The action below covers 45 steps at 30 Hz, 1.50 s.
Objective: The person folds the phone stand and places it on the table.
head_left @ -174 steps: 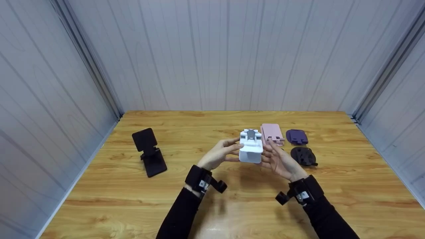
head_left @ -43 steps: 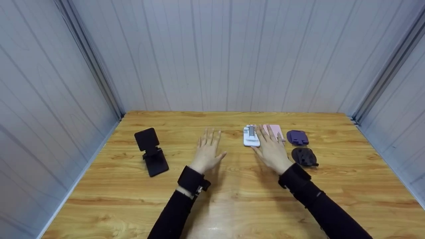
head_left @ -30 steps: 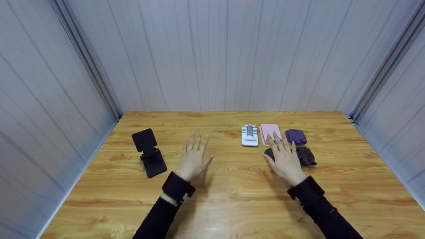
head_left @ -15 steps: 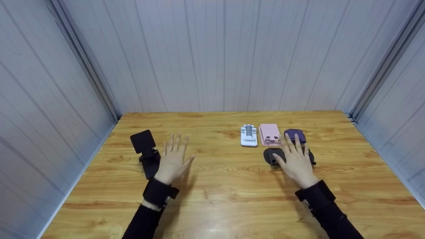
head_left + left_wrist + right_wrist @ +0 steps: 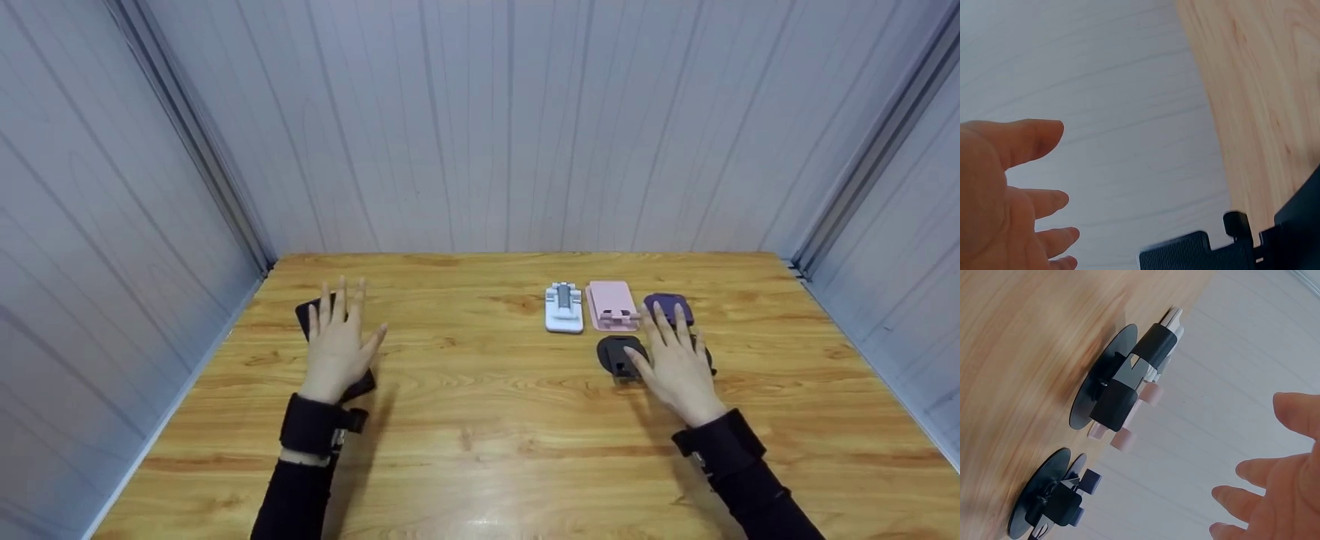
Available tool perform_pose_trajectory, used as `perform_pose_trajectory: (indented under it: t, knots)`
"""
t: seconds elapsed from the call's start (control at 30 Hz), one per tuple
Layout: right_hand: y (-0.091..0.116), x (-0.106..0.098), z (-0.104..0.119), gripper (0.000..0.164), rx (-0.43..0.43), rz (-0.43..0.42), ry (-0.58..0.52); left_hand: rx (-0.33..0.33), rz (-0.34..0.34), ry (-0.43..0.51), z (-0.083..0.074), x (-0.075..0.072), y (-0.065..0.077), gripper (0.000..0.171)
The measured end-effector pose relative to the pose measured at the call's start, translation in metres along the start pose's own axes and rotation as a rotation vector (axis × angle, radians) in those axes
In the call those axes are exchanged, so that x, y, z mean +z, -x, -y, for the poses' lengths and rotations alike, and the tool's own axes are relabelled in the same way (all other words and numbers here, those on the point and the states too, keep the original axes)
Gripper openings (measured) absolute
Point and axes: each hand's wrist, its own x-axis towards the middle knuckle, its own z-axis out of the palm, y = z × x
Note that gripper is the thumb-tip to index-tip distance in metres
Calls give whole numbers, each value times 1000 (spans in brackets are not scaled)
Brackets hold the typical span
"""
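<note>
In the head view my left hand (image 5: 334,352) hovers with spread, straight fingers above an unfolded black phone stand (image 5: 361,385), hiding most of it. The left wrist view shows part of that stand (image 5: 1179,254) beyond the thumb and fingers, apart from them. My right hand (image 5: 679,379), fingers also spread and holding nothing, is over the folded stands at the right. Its thumb overlaps a black round-based phone stand (image 5: 615,352). Another black round-based stand (image 5: 1064,500) is mostly hidden by the hand in the head view. The fingertips overlap a purple phone stand (image 5: 660,298).
A folded white phone stand (image 5: 564,319) and a pink one (image 5: 609,296) lie side by side left of the purple stand. The wooden table (image 5: 465,420) meets pale panel walls (image 5: 480,135) at the back and sides.
Earlier both hands held the white stand up; it now lies folded on the table. Since then my left hand has moved left over the unfolded black stand, and my right hand has shifted right.
</note>
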Motion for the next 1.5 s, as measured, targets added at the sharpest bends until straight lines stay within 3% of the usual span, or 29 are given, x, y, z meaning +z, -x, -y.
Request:
perform_pose_trajectory:
  t: [0.33,0.53,0.77,0.97,1.1,1.3,1.4,1.5]
  knots:
    - [1,0,1,72,-3,-9,-2,-73,-94,80,37,-13,-2,74]
    - [1,2,1,72,-8,-6,3,-100,-122,283,62,-13,-3,74]
    - [2,4,0,72,-9,-11,9,-251,-112,474,81,-10,-1,69]
    - [0,5,0,71,-21,-11,22,-295,-174,579,94,2,-1,54]
    - [0,5,1,71,-24,-15,13,-360,-232,660,100,7,-1,49]
    - [0,4,2,70,-25,-26,10,-481,-280,931,101,8,-4,53]
    - [0,3,2,70,-25,-31,10,-494,-290,1008,98,7,-6,53]
    - [0,3,2,70,-19,-26,7,-467,-312,1038,91,9,-9,50]
